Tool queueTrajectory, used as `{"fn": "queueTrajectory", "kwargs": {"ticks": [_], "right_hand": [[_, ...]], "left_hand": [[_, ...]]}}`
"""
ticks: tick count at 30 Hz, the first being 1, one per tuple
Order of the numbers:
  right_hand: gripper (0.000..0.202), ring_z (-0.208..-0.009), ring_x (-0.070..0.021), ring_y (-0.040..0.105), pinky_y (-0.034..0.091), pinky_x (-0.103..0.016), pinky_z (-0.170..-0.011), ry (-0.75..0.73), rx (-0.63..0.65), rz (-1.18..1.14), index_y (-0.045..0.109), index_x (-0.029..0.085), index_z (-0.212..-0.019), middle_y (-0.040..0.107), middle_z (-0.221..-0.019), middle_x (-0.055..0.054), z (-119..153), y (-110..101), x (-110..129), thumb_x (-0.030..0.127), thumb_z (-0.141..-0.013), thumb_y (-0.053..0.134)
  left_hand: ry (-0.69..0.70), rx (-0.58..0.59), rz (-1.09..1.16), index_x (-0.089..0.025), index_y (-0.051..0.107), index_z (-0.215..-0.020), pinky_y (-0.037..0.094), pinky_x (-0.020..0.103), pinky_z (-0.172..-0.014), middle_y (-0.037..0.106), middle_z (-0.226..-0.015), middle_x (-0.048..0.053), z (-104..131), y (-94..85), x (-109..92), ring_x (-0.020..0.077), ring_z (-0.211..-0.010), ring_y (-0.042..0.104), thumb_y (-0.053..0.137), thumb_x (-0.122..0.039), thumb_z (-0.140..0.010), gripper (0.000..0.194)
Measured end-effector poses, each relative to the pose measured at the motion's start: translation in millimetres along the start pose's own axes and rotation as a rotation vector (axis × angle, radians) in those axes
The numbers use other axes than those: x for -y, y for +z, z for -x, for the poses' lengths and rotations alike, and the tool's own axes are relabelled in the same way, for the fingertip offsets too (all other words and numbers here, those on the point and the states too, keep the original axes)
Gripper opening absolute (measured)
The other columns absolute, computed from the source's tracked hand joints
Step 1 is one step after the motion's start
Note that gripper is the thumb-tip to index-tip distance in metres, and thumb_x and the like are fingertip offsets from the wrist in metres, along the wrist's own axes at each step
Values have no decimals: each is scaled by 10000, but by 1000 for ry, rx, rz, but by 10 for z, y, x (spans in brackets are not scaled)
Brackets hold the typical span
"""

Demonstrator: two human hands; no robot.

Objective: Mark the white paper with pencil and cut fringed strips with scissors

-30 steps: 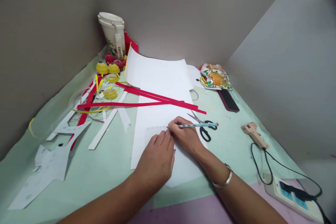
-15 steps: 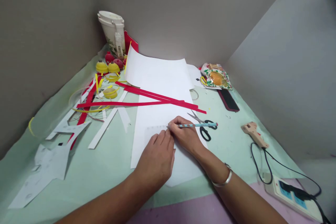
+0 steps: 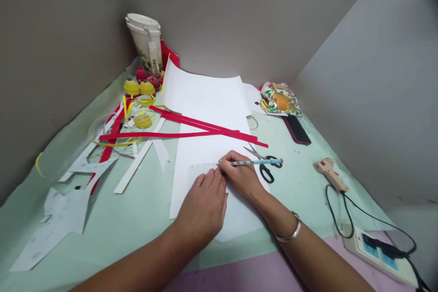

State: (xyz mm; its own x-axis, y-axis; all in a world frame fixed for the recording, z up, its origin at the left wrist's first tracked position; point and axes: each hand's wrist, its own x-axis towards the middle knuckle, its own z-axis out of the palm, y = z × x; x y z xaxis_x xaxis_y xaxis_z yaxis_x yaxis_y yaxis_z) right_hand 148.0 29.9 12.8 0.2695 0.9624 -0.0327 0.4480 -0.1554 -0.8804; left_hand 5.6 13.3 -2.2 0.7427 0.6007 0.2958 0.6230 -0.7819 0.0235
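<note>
Between the thumb and fingers of my right hand [image 3: 237, 171] is a light blue patterned pencil [image 3: 256, 162], its tip near the paper and its red end pointing right. My left hand [image 3: 205, 198] lies on the white paper [image 3: 183, 187], fingers side by side and flat, close to the pencil tip. Faint grey marks run in a row on the paper, left of the tip. Black-handled scissors [image 3: 267, 173] lie beside my right hand. Across the paper, beyond both hands, lie long red strips [image 3: 191, 134].
Left are white paper cutouts [image 3: 65, 210], white strips [image 3: 135, 171] and yellow round pieces [image 3: 143, 120]. A coffee cup [image 3: 143, 41] stands at the back. Right are a snack packet [image 3: 282, 99], a phone [image 3: 297, 130], a glue gun [image 3: 331, 174] and a power strip [image 3: 379, 255].
The whole view has shifted very slightly. Both hands and the pencil keep nearly the same place on the paper.
</note>
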Motion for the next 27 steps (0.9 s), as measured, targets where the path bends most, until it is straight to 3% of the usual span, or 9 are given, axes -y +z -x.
{"fn": "queueTrajectory", "kwargs": {"ticks": [27], "right_hand": [[139,-630,-148,553,421,-263,-620,-4,6,11,612,214,-690,624,-657,39,-12,12,-10,275,-776,523]], "left_hand": [[2,-10,-18,-10,570,-1238,376,421,-949,625,-1230,180,-1,0,-8,310,-1134,526,355,-205,-923,429]]}}
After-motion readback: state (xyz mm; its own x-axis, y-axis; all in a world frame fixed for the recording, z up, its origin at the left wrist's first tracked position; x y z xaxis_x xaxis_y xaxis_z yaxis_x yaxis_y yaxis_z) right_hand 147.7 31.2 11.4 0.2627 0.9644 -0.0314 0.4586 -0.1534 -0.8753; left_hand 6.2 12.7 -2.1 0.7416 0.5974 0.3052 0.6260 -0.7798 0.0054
